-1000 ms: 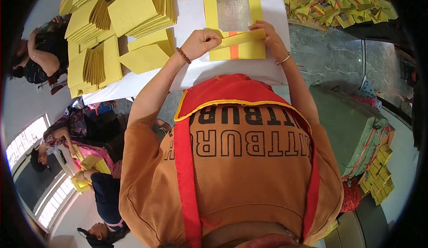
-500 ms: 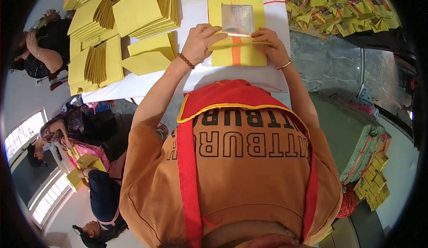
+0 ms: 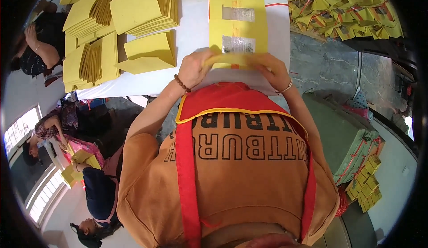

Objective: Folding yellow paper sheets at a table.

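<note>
A yellow paper sheet (image 3: 238,28) lies on the white table with its near edge lifted and blurred by motion. Two silver foil patches show on it: a narrow far one (image 3: 238,14) and a near one (image 3: 237,44). Faint orange marks run down its middle. My left hand (image 3: 196,67) is closed on the left end of the lifted edge, wearing a beaded bracelet. At the right end my right hand (image 3: 271,69) pinches the same edge; its fingertips are partly hidden and smeared.
Stacks of folded yellow paper (image 3: 140,9) cover the table's left side, with a loose folded piece (image 3: 149,52) beside them. More yellow bundles (image 3: 347,9) lie at the far right. A green wrapped block (image 3: 334,132) stands right of me. Other people (image 3: 100,192) sit at the left.
Both hands have moved nearer to me with the paper's edge. The single square of foil has given way to two foil patches with a yellow band between them.
</note>
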The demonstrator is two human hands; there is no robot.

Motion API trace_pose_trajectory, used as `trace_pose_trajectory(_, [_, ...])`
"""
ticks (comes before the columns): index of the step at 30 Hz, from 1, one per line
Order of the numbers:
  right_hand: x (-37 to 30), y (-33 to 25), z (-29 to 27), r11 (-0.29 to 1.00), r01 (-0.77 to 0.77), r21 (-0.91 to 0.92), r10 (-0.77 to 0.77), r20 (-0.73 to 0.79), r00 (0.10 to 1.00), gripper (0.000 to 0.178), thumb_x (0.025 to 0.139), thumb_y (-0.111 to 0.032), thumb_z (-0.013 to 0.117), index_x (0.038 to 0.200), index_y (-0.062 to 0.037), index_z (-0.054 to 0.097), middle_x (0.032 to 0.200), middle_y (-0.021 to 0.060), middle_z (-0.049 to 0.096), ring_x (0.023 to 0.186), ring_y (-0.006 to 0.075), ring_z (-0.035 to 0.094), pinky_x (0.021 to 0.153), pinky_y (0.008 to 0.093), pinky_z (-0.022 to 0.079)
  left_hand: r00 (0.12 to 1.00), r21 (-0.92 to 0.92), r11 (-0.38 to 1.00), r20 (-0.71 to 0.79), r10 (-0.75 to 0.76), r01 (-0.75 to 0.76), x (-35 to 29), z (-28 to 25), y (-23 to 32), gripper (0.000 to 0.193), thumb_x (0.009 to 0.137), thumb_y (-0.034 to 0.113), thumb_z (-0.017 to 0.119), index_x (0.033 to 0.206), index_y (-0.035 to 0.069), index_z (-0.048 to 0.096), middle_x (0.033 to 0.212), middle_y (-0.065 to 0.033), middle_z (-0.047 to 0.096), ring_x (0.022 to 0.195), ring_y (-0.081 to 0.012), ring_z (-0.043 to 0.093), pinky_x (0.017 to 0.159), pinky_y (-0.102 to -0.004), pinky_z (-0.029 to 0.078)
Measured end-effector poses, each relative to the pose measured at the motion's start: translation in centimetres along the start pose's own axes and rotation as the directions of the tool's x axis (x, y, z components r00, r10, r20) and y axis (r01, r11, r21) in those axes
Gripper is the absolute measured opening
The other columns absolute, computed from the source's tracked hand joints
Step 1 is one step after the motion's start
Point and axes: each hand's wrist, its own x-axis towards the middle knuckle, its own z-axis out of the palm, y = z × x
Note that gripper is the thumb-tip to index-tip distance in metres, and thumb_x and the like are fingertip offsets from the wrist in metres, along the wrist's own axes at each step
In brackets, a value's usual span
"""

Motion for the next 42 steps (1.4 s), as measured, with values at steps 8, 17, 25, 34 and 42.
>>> trace_pose_trajectory(8, [2.2,0.0,2.1,0.823,-0.113,0.556,0.347,-0.336,0.875,0.047,0.082,-0.015,0.063,0.124,-0.0016,0.047,0.098,0.0162,0.063,0.081,0.0187,0.061,0.069,0.0288,0.047,0.851,-0.363,0.791,0.011,-0.526,0.493,2.3,1.8,-1.6,0.033,0.086,0.031,0.058,0.098,0.000,0.062,0.062,-0.0095,0.060,0.052,-0.0151,0.053,0.052,-0.0288,0.043])
trace_pose_trajectory(17, [2.3,1.6,2.3,0.904,-0.298,0.308,0.398,-0.345,0.850,0.034,0.081,-0.013,0.064,0.114,-0.0047,0.060,0.089,0.0103,0.065,0.075,0.0138,0.060,0.068,0.0273,0.048,0.791,-0.358,0.727,0.061,-0.608,0.586,3.8,2.3,-3.2,0.032,0.083,0.030,0.061,0.095,0.000,0.063,0.068,-0.0083,0.063,0.058,-0.0151,0.057,0.056,-0.0296,0.045])
trace_pose_trajectory(25, [2.8,1.9,2.4,0.892,-0.346,0.290,0.437,-0.367,0.821,0.032,0.080,-0.015,0.065,0.110,-0.0046,0.063,0.096,0.0140,0.067,0.083,0.0149,0.063,0.072,0.0261,0.048,0.754,-0.413,0.670,0.068,-0.653,0.617,4.0,2.3,-3.1,0.031,0.081,0.029,0.062,0.092,-0.001,0.063,0.069,-0.0072,0.063,0.060,-0.0140,0.057,0.057,-0.0286,0.045])
trace_pose_trajectory(34, [3.0,1.3,2.1,0.877,-0.411,0.246,0.477,-0.356,0.804,0.032,0.080,-0.017,0.064,0.110,-0.0055,0.063,0.095,0.0149,0.067,0.082,0.0169,0.064,0.072,0.0274,0.048,0.731,-0.238,0.725,-0.081,-0.678,0.646,4.6,1.2,0.4,0.040,0.077,0.026,0.067,0.109,0.006,0.053,0.082,-0.0081,0.061,0.073,-0.0203,0.058,0.065,-0.0340,0.045])
trace_pose_trajectory(42, [3.1,1.0,1.9,0.895,-0.371,0.249,0.442,-0.370,0.817,0.032,0.080,-0.018,0.064,0.110,-0.0045,0.063,0.096,0.0158,0.066,0.085,0.0194,0.064,0.074,0.0271,0.048,0.995,0.508,0.860,-0.037,0.089,-0.059,5.9,4.6,0.7,0.055,0.080,0.045,0.057,0.126,0.016,0.048,0.134,-0.0120,0.039,0.124,-0.0322,0.033,0.099,-0.0478,0.026])
